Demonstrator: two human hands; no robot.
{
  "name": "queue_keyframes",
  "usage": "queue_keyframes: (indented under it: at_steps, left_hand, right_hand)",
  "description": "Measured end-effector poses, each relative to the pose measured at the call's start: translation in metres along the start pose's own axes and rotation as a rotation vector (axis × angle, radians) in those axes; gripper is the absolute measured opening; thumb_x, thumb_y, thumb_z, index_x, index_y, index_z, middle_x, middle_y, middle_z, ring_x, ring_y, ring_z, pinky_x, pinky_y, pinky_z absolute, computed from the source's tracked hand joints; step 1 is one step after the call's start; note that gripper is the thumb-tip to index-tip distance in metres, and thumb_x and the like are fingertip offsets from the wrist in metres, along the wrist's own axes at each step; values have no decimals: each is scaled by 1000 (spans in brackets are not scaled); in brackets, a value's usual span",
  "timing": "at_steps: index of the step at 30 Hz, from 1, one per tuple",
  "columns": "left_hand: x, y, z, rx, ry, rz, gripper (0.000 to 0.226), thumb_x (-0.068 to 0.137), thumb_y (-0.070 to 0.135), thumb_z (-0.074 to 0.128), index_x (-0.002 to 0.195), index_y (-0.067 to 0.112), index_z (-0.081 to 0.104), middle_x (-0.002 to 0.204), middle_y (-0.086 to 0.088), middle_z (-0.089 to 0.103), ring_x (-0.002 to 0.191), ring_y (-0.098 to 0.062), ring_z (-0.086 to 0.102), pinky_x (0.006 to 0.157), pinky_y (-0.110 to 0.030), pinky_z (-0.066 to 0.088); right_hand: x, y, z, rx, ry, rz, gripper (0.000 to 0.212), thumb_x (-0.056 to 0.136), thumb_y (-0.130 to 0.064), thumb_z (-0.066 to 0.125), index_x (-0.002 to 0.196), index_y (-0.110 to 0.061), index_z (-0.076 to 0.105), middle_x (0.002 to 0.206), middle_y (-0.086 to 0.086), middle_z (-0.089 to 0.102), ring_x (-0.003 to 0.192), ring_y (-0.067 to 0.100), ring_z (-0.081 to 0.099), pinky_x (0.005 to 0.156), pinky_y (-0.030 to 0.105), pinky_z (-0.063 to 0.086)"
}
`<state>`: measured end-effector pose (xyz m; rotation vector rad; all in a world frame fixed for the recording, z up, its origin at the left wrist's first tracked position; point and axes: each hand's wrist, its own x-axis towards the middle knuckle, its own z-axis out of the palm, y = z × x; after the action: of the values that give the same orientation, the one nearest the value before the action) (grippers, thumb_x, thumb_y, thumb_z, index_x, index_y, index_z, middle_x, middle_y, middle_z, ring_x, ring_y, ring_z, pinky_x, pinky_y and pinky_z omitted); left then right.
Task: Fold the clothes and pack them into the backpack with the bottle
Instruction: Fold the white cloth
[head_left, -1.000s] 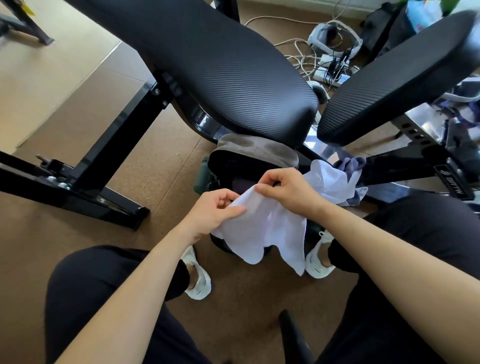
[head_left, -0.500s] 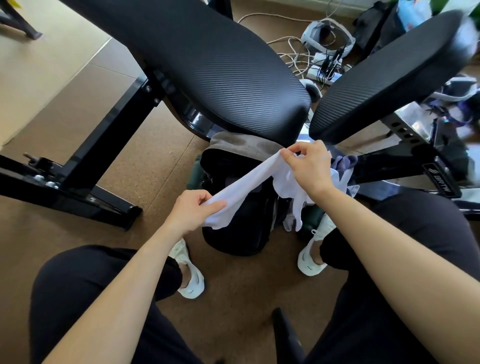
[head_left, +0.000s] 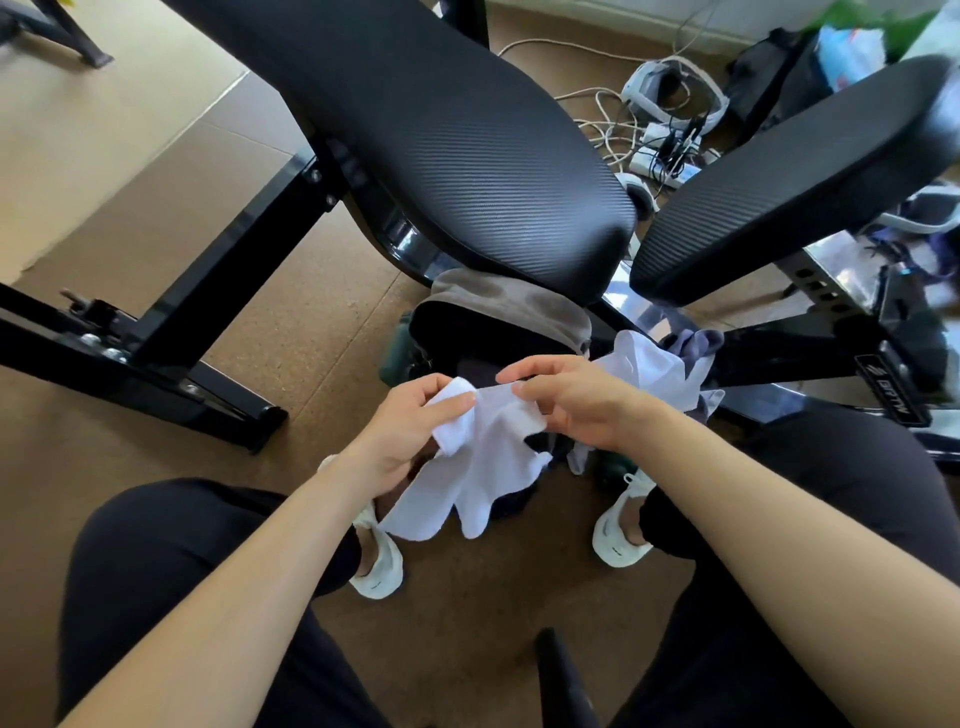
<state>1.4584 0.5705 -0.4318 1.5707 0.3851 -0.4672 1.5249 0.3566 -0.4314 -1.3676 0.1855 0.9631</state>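
Mid-fold over the open backpack (head_left: 509, 312), centre of frame.
Pinching the white cloth (head_left: 483, 467) by its top edge with left hand (head_left: 410, 431) and right hand (head_left: 576, 410); likely to sag unevenly, bunch up, or slip to the floor (head_left: 291, 353) if loosened.

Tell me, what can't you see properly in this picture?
All in the head view:
Inside of the backpack: dark, covered by the white cloth, left hand and right hand.
Dark green thing beside the backpack: mostly hidden behind it; maybe the bottle, cannot tell.
White cloth: bunched, so its kind is unclear.
Clutter at the right edge: blurred, cut off.
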Motion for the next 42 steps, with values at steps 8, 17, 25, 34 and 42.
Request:
queue_keyframes:
  at_steps: [8,17,25,34,42]
  left_hand:
    - [-4,-1,9,-177,-1,105,21,88,16,76,108,22,77,112,-15,74,102,-28,69,93,-45,55]
    - [-2,3,10,-322,-4,92,32,89,16,70,119,6,73,119,-21,72,106,-29,69,90,-36,56]
    - [1,1,5,-285,211,119,13,90,12,75,98,19,82,104,-13,78,104,-33,72,95,-47,58]
    - [-8,6,11,-195,67,183,22,98,19,65,115,14,77,113,-14,76,112,-36,69,99,-50,55]
    - [-6,2,10,25,57,345,27,94,12,70,121,15,75,115,-3,77,115,-23,70,105,-49,52]
  right_hand:
    - [-3,-4,12,177,-38,-76,34,92,15,50,120,5,67,121,24,70,111,32,70,94,39,59]
    - [-4,3,21,-496,218,-578,22,82,-6,81,103,-10,76,95,8,76,88,22,75,83,41,62]
    - [-1,-2,14,-788,250,-727,10,82,-23,84,83,-25,74,94,-3,59,84,5,55,74,16,45]
    - [-4,0,23,-749,138,-634,26,91,-30,75,72,-25,58,65,-9,53,58,5,47,56,19,38]
    - [-3,1,21,-686,137,-591,30,92,-33,73,70,-18,60,65,-3,55,58,4,45,56,20,37]
